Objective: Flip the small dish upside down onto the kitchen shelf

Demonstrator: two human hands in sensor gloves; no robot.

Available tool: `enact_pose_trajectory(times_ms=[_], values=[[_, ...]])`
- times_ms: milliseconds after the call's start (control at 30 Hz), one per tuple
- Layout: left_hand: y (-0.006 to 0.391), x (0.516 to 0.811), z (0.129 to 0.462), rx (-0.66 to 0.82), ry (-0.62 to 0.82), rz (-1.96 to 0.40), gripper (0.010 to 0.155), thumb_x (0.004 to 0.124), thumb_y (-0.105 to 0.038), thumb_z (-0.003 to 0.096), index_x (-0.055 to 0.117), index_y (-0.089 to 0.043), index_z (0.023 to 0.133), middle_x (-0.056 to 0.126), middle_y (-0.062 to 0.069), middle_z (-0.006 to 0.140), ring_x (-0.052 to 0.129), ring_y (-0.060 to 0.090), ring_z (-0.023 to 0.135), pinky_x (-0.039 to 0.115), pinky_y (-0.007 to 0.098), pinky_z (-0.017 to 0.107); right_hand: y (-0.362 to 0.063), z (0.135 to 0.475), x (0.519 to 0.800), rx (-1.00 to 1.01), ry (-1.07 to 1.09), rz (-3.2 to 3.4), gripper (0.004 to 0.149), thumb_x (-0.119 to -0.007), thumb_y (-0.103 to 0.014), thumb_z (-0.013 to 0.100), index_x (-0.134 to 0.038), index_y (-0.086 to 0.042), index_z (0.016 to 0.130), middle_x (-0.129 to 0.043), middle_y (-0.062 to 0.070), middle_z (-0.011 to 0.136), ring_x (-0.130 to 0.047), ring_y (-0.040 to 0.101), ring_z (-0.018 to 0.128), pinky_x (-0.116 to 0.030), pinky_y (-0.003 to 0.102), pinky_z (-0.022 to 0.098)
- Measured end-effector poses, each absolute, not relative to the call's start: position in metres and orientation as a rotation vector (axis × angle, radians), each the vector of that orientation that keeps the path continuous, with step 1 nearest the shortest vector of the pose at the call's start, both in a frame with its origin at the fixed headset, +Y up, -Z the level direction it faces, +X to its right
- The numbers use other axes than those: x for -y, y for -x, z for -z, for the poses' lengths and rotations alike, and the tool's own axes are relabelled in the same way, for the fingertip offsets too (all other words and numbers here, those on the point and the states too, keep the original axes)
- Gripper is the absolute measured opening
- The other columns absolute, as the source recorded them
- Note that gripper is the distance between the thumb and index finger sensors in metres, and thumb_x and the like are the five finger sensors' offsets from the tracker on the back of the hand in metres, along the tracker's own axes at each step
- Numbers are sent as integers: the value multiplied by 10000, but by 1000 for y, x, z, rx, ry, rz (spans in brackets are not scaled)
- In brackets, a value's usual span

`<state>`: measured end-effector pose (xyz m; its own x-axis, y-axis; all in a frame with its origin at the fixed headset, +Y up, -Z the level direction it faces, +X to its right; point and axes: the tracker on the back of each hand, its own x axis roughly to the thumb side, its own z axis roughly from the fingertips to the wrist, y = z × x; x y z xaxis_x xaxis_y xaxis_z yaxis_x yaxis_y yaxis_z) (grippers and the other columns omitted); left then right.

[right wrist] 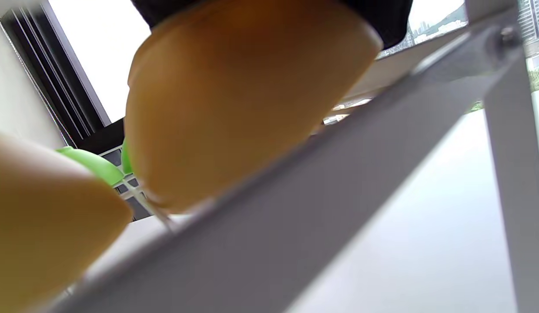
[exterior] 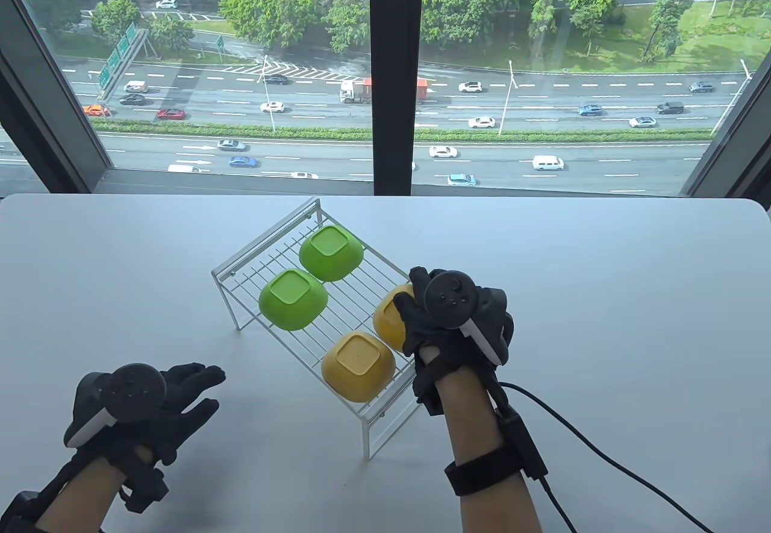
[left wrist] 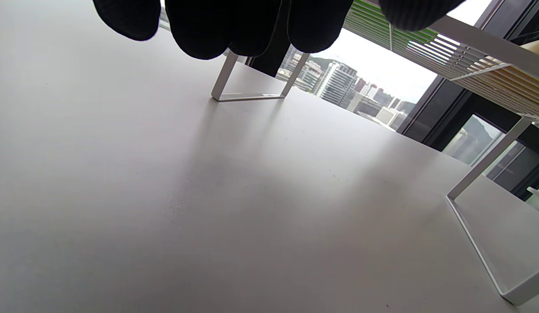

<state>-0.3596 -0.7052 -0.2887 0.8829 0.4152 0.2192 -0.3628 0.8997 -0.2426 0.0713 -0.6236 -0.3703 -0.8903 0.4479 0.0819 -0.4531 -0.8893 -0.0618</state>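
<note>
- Table view: the yellow dish (exterior: 391,316) is gripped from above by the right hand (exterior: 449,316), base up, at the wire shelf's (exterior: 253,268) right edge; the left hand (exterior: 150,400) is held slack, well apart.
- Left wrist view: nothing is held by the fingers (left wrist: 225,26).
- Right wrist view: the dish's rim is seen just at the shelf rail (right wrist: 295,208).

The table view looks down from the person's side onto the white table (exterior: 602,292) toward the window. Both wrist views sit low and tilted; all three share the white wire kitchen shelf (exterior: 253,268) (left wrist: 482,52) (right wrist: 295,204), nearest and blurred in the right wrist view.
</note>
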Motion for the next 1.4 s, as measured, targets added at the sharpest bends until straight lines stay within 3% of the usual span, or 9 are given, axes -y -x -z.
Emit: enact_pose_trajectory(times_ms=[233,467,633,867,1033,1133,1233,1400], values=[[359,705,289,273,197,-409,669,652,-570,452,650,-303,1065,625,90,1145,691,389,982,649,627,721,-79,373,632,93,-57,-2609,540,-731,-448,509,-731,-203,991,-666,90,1038,-665,365,908,-408,702,705],[359,705,289,275,197,-411,670,651,-570,451,651,-302,1065,627,90,1144,693,389,981,649,627,720,-81,369,622,188,-85,-2629,677,-707,-544,501,-590,-198,1071,-539,170,1105,-649,408,908,-407,712,701],[360,704,289,279,193,-414,671,651,-571,451,650,-303,1066,631,92,1143,701,390,977,652,628,719,-83,353,590,312,-147,-2532,714,-681,-575,516,-547,-183,1097,-444,214,1135,-612,453,915,-385,724,698],[360,701,288,278,178,-409,671,652,-571,451,650,-302,1066,632,91,1143,699,389,978,651,627,719,-84,296,517,597,-289,-2383,711,-661,-597,530,-557,-193,1106,-423,210,1157,-577,462,946,-370,733,702],[361,698,287,279,163,-399,671,651,-571,451,650,-302,1066,633,89,1146,703,389,983,647,630,723,-91,270,495,721,-326,-2337,694,-669,-594,530,-600,-193,1093,-424,207,1163,-563,468,959,-406,736,700],[361,698,287,276,161,-396,672,652,-570,451,645,-304,1068,627,91,1150,696,392,991,632,638,729,-99,253,495,699,-349,-2412,702,-669,-594,531,-581,-196,1103,-421,203,1169,-544,482,967,-418,728,704],[361,698,288,275,160,-399,672,650,-571,452,643,-304,1069,622,91,1154,691,393,996,619,643,734,-111,237,507,715,-386,-2474,704,-670,-597,530,-578,-203,1106,-411,201,1177,-554,477,968,-536,674,692],[361,698,288,280,152,-399,672,651,-570,452,642,-305,1069,622,90,1154,688,392,999,609,649,737,-135,221,552,690,-367,-2556,710,-674,-599,523,-570,-210,1108,-429,189,1180,-574,472,964,-560,661,687]])
